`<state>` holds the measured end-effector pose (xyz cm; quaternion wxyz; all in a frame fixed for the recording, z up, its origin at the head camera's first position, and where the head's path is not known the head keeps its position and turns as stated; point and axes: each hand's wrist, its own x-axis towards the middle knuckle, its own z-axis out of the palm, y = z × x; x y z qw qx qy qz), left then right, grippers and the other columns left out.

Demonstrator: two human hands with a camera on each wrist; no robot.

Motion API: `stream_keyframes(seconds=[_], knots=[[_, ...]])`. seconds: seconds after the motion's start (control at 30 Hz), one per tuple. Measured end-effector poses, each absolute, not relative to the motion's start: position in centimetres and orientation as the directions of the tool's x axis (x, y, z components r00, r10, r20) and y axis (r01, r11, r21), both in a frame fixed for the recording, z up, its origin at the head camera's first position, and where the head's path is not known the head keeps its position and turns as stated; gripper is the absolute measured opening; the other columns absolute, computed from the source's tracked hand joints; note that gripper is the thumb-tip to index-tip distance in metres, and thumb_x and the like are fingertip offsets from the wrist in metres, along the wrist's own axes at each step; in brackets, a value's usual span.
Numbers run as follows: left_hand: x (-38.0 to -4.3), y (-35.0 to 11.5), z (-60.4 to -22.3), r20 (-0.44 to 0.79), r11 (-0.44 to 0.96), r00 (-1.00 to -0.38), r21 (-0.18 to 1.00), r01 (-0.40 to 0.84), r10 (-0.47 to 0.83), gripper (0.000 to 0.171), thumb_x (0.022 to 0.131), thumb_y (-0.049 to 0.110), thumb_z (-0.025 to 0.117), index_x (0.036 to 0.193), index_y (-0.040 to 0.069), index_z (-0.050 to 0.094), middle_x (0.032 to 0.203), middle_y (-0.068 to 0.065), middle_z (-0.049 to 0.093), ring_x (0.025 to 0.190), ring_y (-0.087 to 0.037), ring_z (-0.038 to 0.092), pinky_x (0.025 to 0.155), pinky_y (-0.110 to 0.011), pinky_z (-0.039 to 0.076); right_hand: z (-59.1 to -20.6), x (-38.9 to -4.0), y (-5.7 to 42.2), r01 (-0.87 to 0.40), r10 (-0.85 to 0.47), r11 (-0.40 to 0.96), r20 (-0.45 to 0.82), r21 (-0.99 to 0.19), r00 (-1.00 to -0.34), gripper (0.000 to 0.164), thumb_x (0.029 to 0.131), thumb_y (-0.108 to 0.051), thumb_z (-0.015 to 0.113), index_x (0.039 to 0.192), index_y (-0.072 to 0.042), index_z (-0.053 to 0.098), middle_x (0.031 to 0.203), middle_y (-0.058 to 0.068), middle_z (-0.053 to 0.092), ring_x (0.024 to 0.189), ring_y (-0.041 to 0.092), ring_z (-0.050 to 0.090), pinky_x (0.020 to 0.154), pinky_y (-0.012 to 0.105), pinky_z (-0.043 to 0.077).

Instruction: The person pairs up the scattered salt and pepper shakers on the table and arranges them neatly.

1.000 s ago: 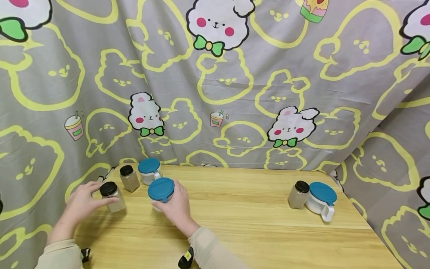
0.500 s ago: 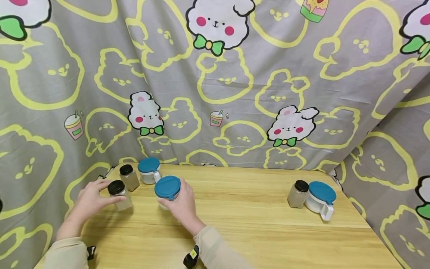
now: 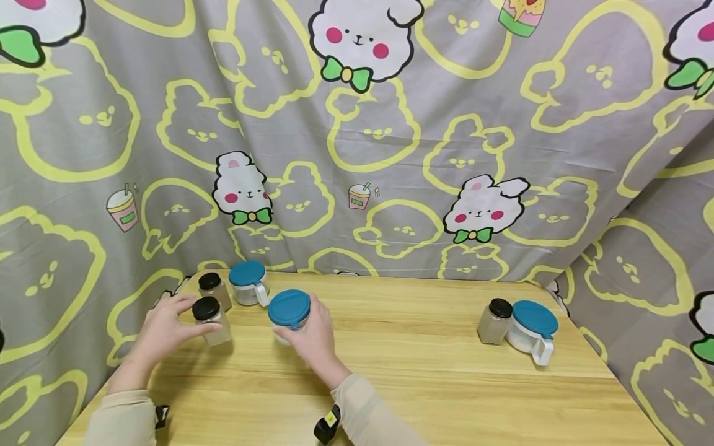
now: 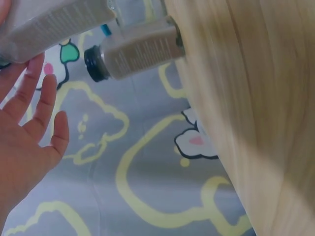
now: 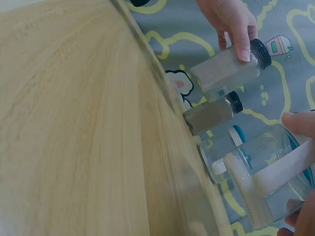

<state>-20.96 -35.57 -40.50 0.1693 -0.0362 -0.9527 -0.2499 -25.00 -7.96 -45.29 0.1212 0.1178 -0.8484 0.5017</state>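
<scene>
My left hand [image 3: 162,331] pinches a clear square spice jar [image 3: 206,308] with a black lid between thumb and fingers. In the right wrist view that spice jar [image 5: 224,73] is raised off the table, its base showing. My right hand [image 3: 319,334] grips a round clear seasoning jar [image 3: 289,308] with a blue lid. Its white handle [image 5: 285,167] faces the right wrist camera, and the jar is lifted too. Behind them stand another black-lidded spice jar [image 3: 211,282] and another blue-lidded seasoning jar [image 3: 248,272], close together at the table's back left.
On the right of the wooden table [image 3: 401,347], a third spice jar [image 3: 495,322] stands beside a third blue-lidded jar [image 3: 534,317], its handle pointing forward. A patterned grey curtain [image 3: 390,179] hangs along the back and sides.
Both hands have moved to the right, each carrying its jar. The left hand's spice jar now overlaps the standing one behind it in the head view. The standing jars have not moved.
</scene>
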Motion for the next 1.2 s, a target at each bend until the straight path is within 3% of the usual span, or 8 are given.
stream_keyframes(seconds=[0.13,0.3,0.7,0.97,1.2], knots=[[-21.2,-34.9,-40.6,0.378,0.876,-0.926,0.446,0.184,0.002,0.08,0.069,0.045,0.085,0.121,-0.011,0.061,0.127,-0.032,0.055,0.121,-0.052,0.044,0.105,-0.073,0.018,-45.3,-25.1,-7.4,-0.319,-0.069,0.458,0.324,-0.83,-0.943,0.089,0.07,-0.042,0.086,0.14,-0.007,0.045,0.131,0.01,0.058,0.122,0.028,0.054,0.098,0.05,0.048],[-21.4,-34.1,-40.6,0.369,0.89,-0.929,0.426,0.163,-0.007,0.083,0.068,0.05,0.084,0.122,-0.009,0.061,0.127,-0.032,0.055,0.118,-0.051,0.045,0.104,-0.076,0.014,-45.4,-25.3,-6.8,-0.32,-0.056,0.454,0.332,-0.832,-0.942,0.087,0.069,-0.043,0.086,0.138,-0.007,0.046,0.129,0.009,0.059,0.121,0.028,0.054,0.097,0.05,0.048],[-21.7,-32.6,-40.6,0.348,0.884,-0.938,0.439,0.161,-0.002,0.086,0.068,0.051,0.084,0.124,-0.009,0.06,0.134,-0.034,0.051,0.123,-0.054,0.042,0.1,-0.075,0.023,-45.4,-25.7,-5.3,-0.295,-0.028,0.437,0.315,-0.85,-0.949,0.09,0.07,-0.041,0.087,0.141,-0.006,0.045,0.132,0.011,0.056,0.124,0.031,0.052,0.099,0.052,0.047],[-22.0,-31.6,-40.5,0.344,0.877,-0.939,0.445,0.181,0.019,0.075,0.068,0.054,0.083,0.116,-0.001,0.067,0.128,-0.027,0.058,0.12,-0.05,0.047,0.099,-0.069,0.026,-45.3,-25.9,-4.5,-0.3,-0.005,0.444,0.332,-0.844,-0.943,0.087,0.069,-0.042,0.087,0.139,-0.007,0.047,0.131,0.012,0.057,0.122,0.031,0.053,0.099,0.053,0.047],[-22.2,-30.7,-40.4,0.341,0.882,-0.94,0.436,0.181,0.025,0.084,0.068,0.055,0.082,0.121,-0.006,0.063,0.132,-0.031,0.054,0.123,-0.053,0.043,0.098,-0.069,0.025,-45.4,-26.1,-3.9,-0.296,0.005,0.447,0.333,-0.844,-0.943,0.088,0.069,-0.043,0.087,0.139,-0.008,0.047,0.131,0.011,0.057,0.122,0.031,0.052,0.098,0.053,0.047]])
